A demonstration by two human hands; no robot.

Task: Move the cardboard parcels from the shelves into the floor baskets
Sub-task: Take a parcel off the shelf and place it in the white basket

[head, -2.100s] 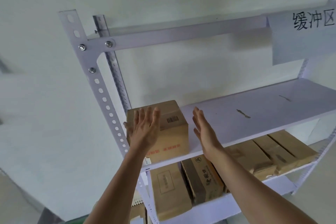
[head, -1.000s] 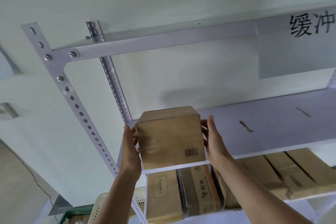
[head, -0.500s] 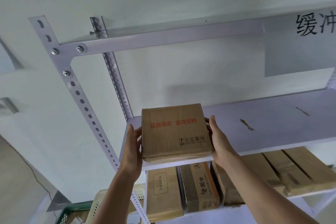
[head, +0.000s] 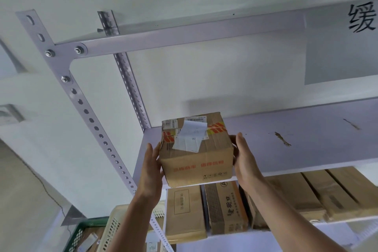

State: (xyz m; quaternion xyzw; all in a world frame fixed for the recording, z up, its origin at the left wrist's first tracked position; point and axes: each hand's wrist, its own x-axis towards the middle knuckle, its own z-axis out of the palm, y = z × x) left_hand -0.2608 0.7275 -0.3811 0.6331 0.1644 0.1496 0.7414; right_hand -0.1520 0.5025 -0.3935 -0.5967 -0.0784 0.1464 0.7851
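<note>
A brown cardboard parcel (head: 196,153) with red tape and a white label on top is held in the air at the front left corner of the upper shelf (head: 306,139). My left hand (head: 150,172) grips its left side and my right hand (head: 245,161) grips its right side, thumbs toward me. The parcel is tilted so its top face shows. Several more cardboard parcels (head: 185,213) stand side by side on the lower shelf.
A green basket (head: 76,237) and a white perforated basket (head: 114,227) sit low at the left, partly cut off. The shelf's perforated front post (head: 88,112) slants down left of my hands. A paper sign (head: 343,47) hangs at the top right.
My open hands closed in on the parcel's two sides, lifted it off the upper shelf and turned it over toward me, bringing the labelled top face into view.
</note>
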